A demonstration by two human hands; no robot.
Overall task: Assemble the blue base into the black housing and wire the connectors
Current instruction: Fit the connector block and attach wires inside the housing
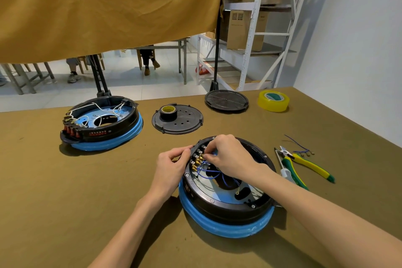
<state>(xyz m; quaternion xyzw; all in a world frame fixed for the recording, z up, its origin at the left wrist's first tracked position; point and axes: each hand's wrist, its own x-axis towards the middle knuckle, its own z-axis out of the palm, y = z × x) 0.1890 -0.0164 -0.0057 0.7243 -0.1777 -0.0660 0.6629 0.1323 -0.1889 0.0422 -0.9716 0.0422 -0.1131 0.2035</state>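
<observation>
A wide bench covered in olive-brown cloth (65,180) sits beneath a hanging mustard-yellow fabric curtain (108,6), with a plain white wall (359,50) to the right, white metal shelving (256,28) holding brown cardboard boxes (245,28), and a pale tiled floor (130,85) behind.

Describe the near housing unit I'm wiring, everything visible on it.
The near unit is a round black housing seated on a blue base, lying flat on the olive cloth. Inside show a silvery plate, thin blue wires and a row of brass terminals at its far-left rim. The left hand grips that rim; the right hand pinches at the terminals.
</observation>
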